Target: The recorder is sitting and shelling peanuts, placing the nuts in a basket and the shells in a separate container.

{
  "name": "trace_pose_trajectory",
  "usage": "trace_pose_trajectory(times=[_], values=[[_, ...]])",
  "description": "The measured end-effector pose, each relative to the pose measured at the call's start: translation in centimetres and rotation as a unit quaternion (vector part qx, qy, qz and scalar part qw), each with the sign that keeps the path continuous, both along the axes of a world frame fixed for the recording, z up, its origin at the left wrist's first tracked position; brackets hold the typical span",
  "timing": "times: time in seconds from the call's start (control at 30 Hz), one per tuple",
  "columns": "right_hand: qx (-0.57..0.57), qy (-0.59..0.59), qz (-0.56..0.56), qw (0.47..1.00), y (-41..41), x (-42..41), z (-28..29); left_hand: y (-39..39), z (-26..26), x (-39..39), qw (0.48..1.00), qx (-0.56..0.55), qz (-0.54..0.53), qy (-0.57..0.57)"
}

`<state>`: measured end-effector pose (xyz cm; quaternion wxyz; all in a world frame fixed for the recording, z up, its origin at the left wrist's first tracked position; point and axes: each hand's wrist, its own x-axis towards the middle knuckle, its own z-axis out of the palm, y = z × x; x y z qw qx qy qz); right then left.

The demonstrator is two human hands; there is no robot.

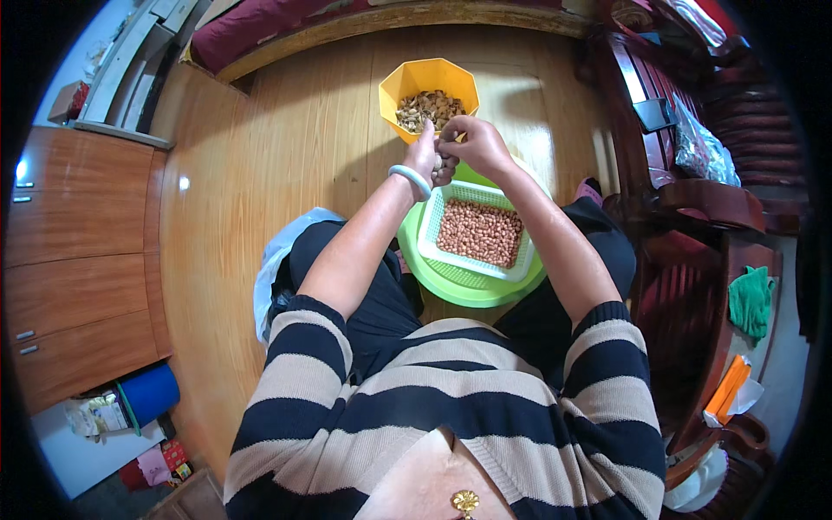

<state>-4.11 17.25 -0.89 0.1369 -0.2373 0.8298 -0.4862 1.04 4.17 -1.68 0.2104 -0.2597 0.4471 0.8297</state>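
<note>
My left hand (429, 159), with a pale bangle (411, 181) at its wrist, is curled around several unshelled peanuts (438, 162). The thumb and fingertips of my right hand (471, 143) are pinched together just beside it; whether they hold anything is too small to tell. Both hands are over the near edge of a yellow octagonal bin (429, 78) holding empty peanut shells (432, 109). Nearer my body, a white plastic basket (426, 244) of shelled reddish peanuts (480, 233) rests on a round light-green plastic basin (455, 292) between my knees.
A pale plastic bag (276, 253) lies beside my left leg. Dark wooden seating (702, 201) stands on the right, with a plastic bag (702, 143) and a green cloth (751, 302). Wooden cabinets (78, 227) and a blue bin (149, 394) are on the left.
</note>
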Motion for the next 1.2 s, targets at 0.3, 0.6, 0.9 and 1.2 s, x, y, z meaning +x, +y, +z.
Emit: trace_pose_trajectory(times=[0.3, 0.6, 0.9, 1.2], values=[[-0.293, -0.298, -0.066, 0.906, 2.0, -0.3, 0.0, 0.4, 1.4, 0.3, 0.990, 0.084, -0.039, 0.103], [-0.278, -0.303, -0.074, 0.909, 3.6, 0.8, 0.6, 1.2, 1.8, 0.6, 0.982, 0.084, -0.054, 0.162], [-0.146, -0.012, -0.039, 0.988, 4.4, 0.9, 0.2, 1.5, 1.1, 0.7, 0.983, 0.082, -0.117, 0.113], [-0.277, -0.208, -0.054, 0.936, 3.9, 2.3, 0.3, 2.3, 1.6, 1.1, 0.981, 0.086, -0.096, 0.145]])
